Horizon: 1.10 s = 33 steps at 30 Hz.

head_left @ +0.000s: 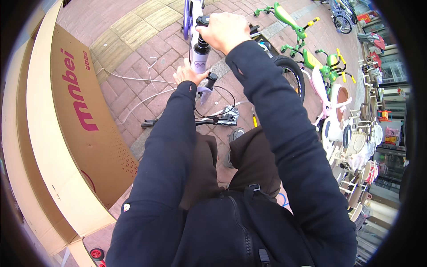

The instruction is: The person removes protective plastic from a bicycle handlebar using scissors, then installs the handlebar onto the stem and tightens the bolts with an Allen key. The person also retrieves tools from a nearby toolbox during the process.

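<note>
A lilac bicycle frame stands upright in front of me, its head tube (200, 60) near my hands. My right hand (229, 31) is closed at the top of the steering column, its thumb against the black top piece (203, 20). Black rings (203, 44) show below it. My left hand (187, 73) is wrapped round the lower end of the head tube, by the lilac fork (204, 95) and a black cap (212, 77). Some of its fingers are hidden behind the tube. A black handlebar (191, 122) with cables lies on the paving nearer my feet.
On the left stands a large open cardboard box (95, 129). A bicycle wheel (291, 73) is to the right, past a yellow-handled tool (255, 118). Green ride-on toys (289, 20) and a pink one (324, 95) stand farther right. White cords (133, 80) trail across the bricks.
</note>
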{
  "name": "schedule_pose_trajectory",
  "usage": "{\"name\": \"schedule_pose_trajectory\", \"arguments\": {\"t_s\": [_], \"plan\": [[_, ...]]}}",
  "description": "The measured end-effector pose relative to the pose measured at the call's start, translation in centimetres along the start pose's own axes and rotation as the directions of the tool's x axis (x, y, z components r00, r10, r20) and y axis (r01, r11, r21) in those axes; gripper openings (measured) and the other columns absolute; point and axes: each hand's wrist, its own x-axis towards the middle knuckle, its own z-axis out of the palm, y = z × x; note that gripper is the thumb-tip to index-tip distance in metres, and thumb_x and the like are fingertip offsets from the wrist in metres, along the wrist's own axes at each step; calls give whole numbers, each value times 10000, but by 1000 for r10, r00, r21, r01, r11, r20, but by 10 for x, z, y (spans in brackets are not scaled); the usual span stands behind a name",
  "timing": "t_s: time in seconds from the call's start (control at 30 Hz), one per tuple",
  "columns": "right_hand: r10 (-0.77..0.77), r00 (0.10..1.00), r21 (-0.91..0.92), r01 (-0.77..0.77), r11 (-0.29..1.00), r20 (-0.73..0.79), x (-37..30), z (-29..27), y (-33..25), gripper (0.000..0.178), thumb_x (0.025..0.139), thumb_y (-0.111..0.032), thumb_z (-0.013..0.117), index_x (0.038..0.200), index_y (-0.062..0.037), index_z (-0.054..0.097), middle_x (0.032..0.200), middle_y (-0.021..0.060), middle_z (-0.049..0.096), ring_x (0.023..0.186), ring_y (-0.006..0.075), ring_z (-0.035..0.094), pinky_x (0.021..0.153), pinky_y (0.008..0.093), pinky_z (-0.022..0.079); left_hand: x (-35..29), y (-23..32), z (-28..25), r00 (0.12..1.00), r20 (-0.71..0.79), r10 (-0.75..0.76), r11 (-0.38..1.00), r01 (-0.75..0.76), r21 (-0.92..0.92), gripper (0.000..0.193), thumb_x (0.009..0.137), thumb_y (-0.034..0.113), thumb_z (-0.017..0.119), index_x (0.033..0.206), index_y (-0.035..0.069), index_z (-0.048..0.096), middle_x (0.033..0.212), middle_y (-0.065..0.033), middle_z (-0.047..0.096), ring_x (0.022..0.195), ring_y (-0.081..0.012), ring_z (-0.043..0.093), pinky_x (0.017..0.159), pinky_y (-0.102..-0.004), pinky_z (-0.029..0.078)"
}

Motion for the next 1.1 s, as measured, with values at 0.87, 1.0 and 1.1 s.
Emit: {"name": "schedule_pose_trajectory", "arguments": {"t_s": [0.87, 1.0, 1.1], "plan": [[-801, 191, 411, -909, 74, 567, 45, 40, 78, 451, 824, -428, 551, 821, 22, 572, 611, 105, 567, 454, 181, 536, 349, 245, 374, -3, 4, -19, 994, 112, 11, 1000, -10, -10, 826, 443, 413, 871, 1064, 68, 448, 944, -161, 634, 945, -342, 574, 802, -457, 441], [-763, 241, 327, -944, -42, 599, 36, 42, 78, 398, 807, -391, 572, 805, 6, 556, 602, 83, 536, 434, 146, 482, 355, 220, 321, -3, 6, -20, 993, 122, -10, 999, 15, -35, 821, 428, 391, 880, 1066, 89, 460, 932, -160, 624, 947, -337, 575, 804, -459, 441], [-727, 311, 356, -929, -99, 612, 31, 40, 78, 393, 794, -376, 584, 808, 16, 554, 602, 86, 533, 429, 146, 472, 355, 222, 316, -4, 6, -20, 994, 109, -8, 1000, 11, -24, 828, 431, 386, 879, 1079, 93, 455, 938, -153, 629, 953, -333, 574, 806, -454, 440]]}}
